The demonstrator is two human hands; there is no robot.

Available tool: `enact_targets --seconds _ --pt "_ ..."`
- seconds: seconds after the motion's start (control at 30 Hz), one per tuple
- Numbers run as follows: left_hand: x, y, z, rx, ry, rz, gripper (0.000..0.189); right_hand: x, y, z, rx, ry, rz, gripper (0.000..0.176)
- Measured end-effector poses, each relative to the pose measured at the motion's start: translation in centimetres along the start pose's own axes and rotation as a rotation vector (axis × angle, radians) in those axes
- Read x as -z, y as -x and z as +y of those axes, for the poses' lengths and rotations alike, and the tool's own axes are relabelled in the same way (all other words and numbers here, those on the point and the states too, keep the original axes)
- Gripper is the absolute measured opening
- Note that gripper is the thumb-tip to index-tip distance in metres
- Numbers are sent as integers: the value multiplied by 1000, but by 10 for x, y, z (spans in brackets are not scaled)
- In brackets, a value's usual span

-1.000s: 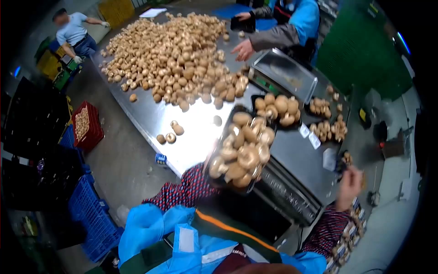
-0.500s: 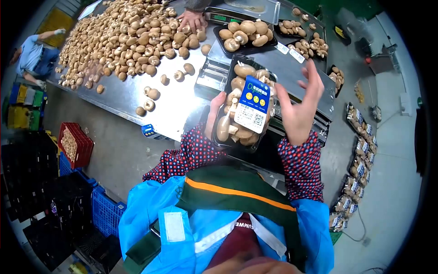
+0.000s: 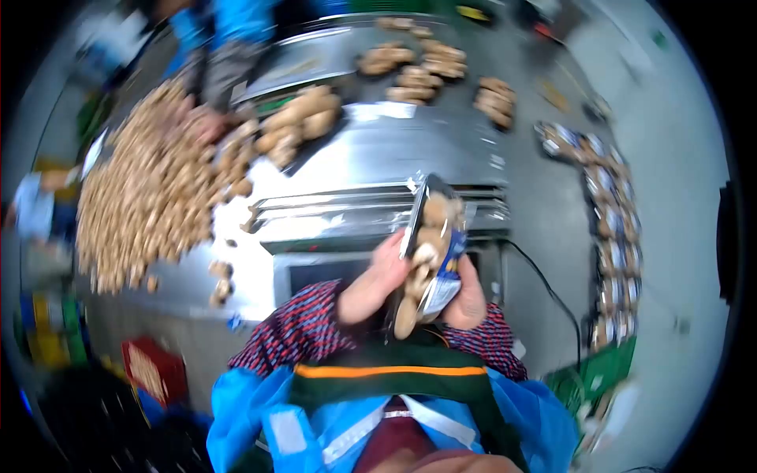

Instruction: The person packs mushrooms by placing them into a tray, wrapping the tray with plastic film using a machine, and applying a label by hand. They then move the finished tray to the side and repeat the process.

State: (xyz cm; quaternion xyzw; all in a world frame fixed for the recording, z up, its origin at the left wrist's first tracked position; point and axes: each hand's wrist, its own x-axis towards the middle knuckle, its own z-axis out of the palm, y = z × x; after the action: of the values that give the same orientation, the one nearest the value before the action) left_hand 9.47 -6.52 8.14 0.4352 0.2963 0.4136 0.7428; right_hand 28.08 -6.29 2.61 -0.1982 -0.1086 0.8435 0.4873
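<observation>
Between my two hands is a wrapped black tray of brown mushrooms, tilted up on its side in front of my chest. Its blue and white label faces to the right. My left hand grips the tray's left side, fingers partly behind it. On the opposite side, my right hand holds the pack at its lower edge, close to the label. Just beyond the pack lies a metal wrapping machine. Motion blurs the view.
A heap of loose mushrooms covers the left of the table, with a co-worker's hand at it. A filled tray stands nearby. Labelled packs line the floor at right, near a cable and a green crate.
My right hand has closed onto the pack, which has turned from label-up to tilted on its side. My view has swung to the right.
</observation>
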Motion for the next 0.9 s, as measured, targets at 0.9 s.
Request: enact_targets --seconds 0.9 --pt "132 -132 27 -281 -1673 302 60 330 -113 -357 756 889 1014 31"
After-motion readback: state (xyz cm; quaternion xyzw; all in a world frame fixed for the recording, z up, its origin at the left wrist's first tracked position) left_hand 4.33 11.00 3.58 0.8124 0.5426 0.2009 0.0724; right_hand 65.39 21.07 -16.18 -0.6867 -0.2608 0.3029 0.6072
